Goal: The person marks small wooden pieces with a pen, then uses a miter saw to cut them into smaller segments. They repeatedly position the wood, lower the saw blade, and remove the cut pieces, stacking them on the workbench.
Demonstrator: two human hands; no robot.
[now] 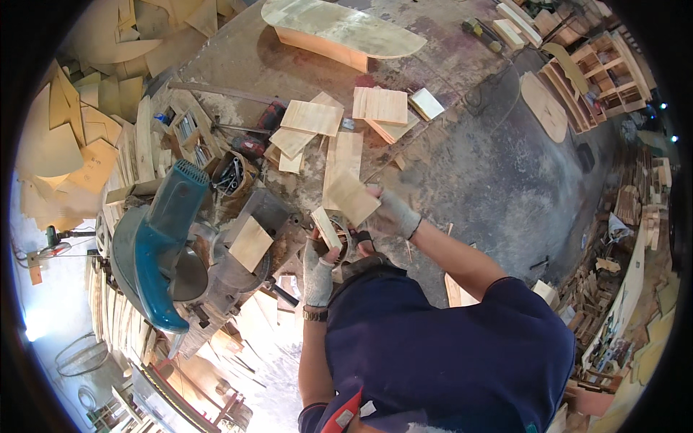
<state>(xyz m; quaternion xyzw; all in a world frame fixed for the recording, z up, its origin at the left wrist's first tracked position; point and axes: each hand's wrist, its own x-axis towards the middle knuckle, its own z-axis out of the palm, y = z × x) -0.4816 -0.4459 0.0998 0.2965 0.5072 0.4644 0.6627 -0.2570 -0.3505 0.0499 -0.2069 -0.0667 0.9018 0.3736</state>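
My left hand (318, 273), in a pale work glove with bare fingertips, is closed around a narrow wood block (326, 229). My right hand (396, 214), gloved the same way, grips a thin, roughly square wooden board (353, 199) by its right edge. The two pieces are close together in front of my body; whether they touch I cannot tell. Left of my hands stands a teal miter saw (164, 238), and a cut board (251, 245) lies on its metal base. A longer plank (342, 159) lies on the floor beyond the board in my right hand.
Stacked cut boards (310, 119) and another board pile (381, 106) lie ahead. Red power tools (249, 146) and a tool bucket (234, 175) sit beside the saw. A long rounded wooden bench-like piece (343, 32) stands at the far side. Scrap wood (628, 216) lines the right.
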